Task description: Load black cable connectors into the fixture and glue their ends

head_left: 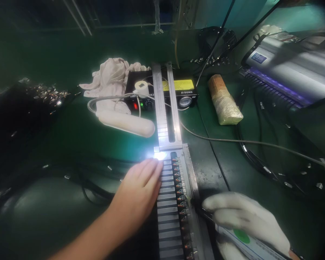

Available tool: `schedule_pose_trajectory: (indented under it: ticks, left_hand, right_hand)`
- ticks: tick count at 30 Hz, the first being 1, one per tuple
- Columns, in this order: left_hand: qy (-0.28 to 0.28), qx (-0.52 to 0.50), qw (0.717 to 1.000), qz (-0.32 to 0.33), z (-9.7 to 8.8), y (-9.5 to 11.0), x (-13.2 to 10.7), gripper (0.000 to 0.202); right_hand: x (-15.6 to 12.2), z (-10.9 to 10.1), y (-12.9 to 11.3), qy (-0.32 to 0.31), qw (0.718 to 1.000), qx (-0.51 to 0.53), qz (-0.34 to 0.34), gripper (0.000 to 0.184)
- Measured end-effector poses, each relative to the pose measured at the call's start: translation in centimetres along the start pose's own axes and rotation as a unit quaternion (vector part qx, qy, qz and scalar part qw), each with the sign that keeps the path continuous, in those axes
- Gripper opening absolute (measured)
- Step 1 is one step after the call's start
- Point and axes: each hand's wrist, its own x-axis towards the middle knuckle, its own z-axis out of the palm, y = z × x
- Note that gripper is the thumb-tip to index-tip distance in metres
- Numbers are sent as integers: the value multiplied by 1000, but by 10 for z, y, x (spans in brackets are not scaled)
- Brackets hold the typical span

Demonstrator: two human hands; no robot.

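Observation:
A long metal fixture runs away from me, with black cables laid in rows across it. Along its right side, small connectors with copper-coloured wire ends stick out. My bare left hand rests over the far left end of the rows, fingers pressed together. Its fingertips are partly hidden beside a bright white glow, so what they grip cannot be made out. In a white glove, my right hand is closed around a pen-shaped tool with a green sticker. The tool's black front points at the connectors.
Behind the fixture stands a black control box with a gauge, under a metal rail. A white handheld lamp-shaped piece, crumpled cloth and a wrapped block lie around it. A silver unit glows purple at right.

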Motion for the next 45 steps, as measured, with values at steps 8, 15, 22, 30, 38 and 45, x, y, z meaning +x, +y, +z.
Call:
schedule_pose_trajectory:
  ticks: [8,15,22,30,38,45]
  left_hand:
    - [-5,0,1000,-1,-2,0,-1,36]
    - [-7,-3,1000,-2,-2,0,-1,36]
    - [-10,-7,1000,0,-2,1,0,36]
    - [-9,-8,1000,-3,-1,0,-2,37]
    - [-3,-10,1000,-5,-1,1,-1,35]
    - [-6,-12,1000,-3,-1,0,-1,36]
  right_hand:
    - [4,0,-12,4,996,12,84,10]
    - [2,-3,-8,-9,997,13,74,11]
    - [4,2,-3,16,999,10,39,16]
    - [4,-4,-15,31,996,-23,79,7]
    - [-4,0,-21,22,993,-25,114,17]
    - [-4,1,-13,8,997,5,70,10]
